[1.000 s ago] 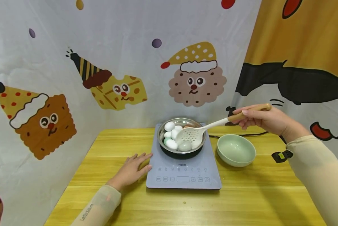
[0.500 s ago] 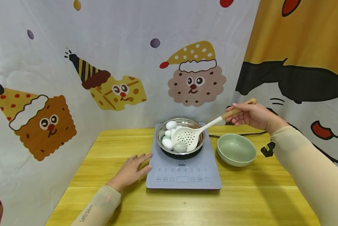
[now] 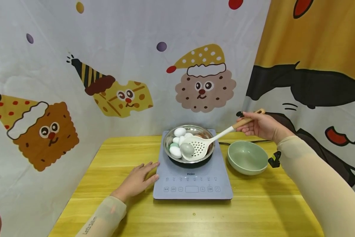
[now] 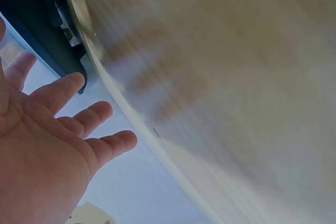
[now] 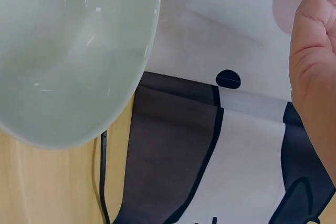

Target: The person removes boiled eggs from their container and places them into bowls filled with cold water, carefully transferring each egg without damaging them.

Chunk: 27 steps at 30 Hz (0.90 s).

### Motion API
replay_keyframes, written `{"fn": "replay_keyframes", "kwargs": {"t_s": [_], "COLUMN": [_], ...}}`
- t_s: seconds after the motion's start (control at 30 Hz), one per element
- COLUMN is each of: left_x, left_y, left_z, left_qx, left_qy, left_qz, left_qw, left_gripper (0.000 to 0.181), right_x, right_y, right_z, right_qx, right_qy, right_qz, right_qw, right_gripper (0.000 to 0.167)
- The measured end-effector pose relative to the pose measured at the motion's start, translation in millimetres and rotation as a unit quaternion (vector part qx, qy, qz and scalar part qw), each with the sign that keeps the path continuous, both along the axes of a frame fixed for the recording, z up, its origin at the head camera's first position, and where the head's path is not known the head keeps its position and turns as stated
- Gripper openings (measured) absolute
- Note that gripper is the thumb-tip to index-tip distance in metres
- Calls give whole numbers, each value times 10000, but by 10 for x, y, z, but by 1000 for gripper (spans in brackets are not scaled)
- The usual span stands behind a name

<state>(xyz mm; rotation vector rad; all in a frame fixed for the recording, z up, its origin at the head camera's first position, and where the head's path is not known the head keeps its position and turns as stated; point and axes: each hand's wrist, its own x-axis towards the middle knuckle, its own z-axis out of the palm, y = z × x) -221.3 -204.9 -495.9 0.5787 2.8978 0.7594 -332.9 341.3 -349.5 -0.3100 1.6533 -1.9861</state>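
One grey-green egg (image 3: 187, 150) on the slotted spoon (image 3: 205, 141), within the pan (image 3: 195, 129), near white eggs (image 3: 175, 152). Wooden handle (image 3: 239, 123) pinched in the right hand (image 3: 261, 125); spread left hand (image 3: 137, 181) at the cooktop (image 3: 177, 169), contact hard to tell. Likely light, smooth, brittle, apt to roll: best cradled from beneath, spoon level, gripped by the wooden handle.
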Motion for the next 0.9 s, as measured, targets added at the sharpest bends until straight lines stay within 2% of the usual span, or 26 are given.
{"fn": "replay_keyframes", "kwargs": {"t_s": [0.27,0.53,0.7,0.9], "left_x": [-10,7,16,3], "left_y": [-5,-1,7,2], "left_z": [-7,16,22,9], "left_qx": [28,61,56,40], "left_qy": [56,14,-21,11], "left_qz": [-56,-36,-1,-1], "left_qw": [10000,10000,10000,10000], "left_gripper": [63,63,63,63], "right_x": [61,218,405,728], "right_y": [56,306,613,1127], "right_z": [9,154,289,380], "right_qx": [-183,-423,-532,-626], "right_qy": [199,194,268,567], "right_qz": [69,-258,-304,-318], "right_qw": [9996,9986,9978,9959], "right_gripper": [51,50,53,58]}}
